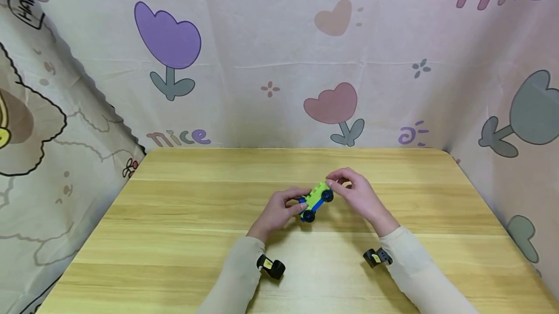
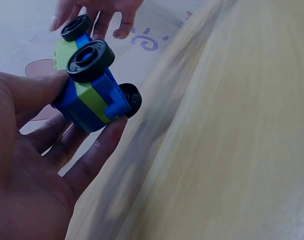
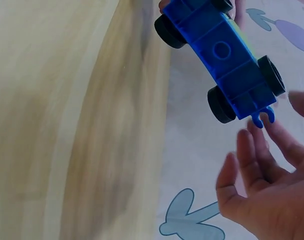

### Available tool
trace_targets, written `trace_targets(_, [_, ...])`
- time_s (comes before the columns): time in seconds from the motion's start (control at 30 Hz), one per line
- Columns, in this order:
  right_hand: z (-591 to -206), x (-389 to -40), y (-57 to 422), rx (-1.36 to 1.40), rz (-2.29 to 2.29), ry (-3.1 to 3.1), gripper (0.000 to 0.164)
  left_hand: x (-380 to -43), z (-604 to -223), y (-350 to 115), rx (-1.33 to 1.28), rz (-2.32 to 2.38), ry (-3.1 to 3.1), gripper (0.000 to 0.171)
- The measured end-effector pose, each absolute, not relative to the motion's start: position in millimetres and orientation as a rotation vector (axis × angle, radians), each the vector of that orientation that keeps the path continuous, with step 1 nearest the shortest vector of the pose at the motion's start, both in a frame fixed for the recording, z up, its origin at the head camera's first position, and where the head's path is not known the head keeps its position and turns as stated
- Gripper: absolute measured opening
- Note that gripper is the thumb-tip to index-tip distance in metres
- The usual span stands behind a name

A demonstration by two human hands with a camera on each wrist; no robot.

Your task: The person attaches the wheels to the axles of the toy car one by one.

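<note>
A toy block car [image 1: 316, 197] with a green studded top, a blue base and black wheels is held up over the table. My left hand [image 1: 277, 212] grips its one end, thumb on one side and fingers on the other, as the left wrist view shows on the car's blue and green end [image 2: 94, 102]. My right hand [image 1: 361, 197] is at the opposite end, fingers loosely bent and thumb apart. In the right wrist view the blue underside [image 3: 222, 52] faces the camera, and the right fingertips [image 3: 245, 137] are right by its small blue hook [image 3: 261, 117].
The light wooden table [image 1: 174, 207] spreads out beneath both hands. A printed cloth [image 1: 244, 37] with flowers and lettering hangs behind it and at both sides. A black wrist camera [image 1: 271, 267] is strapped on the left sleeve, and another wrist camera [image 1: 376, 257] on the right.
</note>
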State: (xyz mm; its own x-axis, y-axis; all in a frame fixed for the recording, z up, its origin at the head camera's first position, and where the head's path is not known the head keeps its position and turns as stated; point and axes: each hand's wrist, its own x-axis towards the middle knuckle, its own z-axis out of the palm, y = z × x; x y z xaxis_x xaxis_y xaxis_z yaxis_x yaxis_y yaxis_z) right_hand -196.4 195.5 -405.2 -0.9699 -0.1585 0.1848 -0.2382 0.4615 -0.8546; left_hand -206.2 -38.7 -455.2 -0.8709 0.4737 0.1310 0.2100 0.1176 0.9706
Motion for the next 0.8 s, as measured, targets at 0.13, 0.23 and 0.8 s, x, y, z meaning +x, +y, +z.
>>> trace_targets(0.13, [-406.2,-195.4,196.0,0.382,1.548,-2.684,0.026,-205.2,-455.4,-39.4,0.709,1.830,2.172,0.034])
trace_targets(0.23, [-406.5,-195.5,197.1,0.400,1.557,-2.704,0.030,-204.9,-454.2,-39.8,0.735,1.825,2.157,0.033])
trace_targets(0.8, [-410.3,-197.1,203.2,0.507,1.592,-2.769,0.030,-209.1,-459.9,-47.6,0.754,1.808,2.165,0.027])
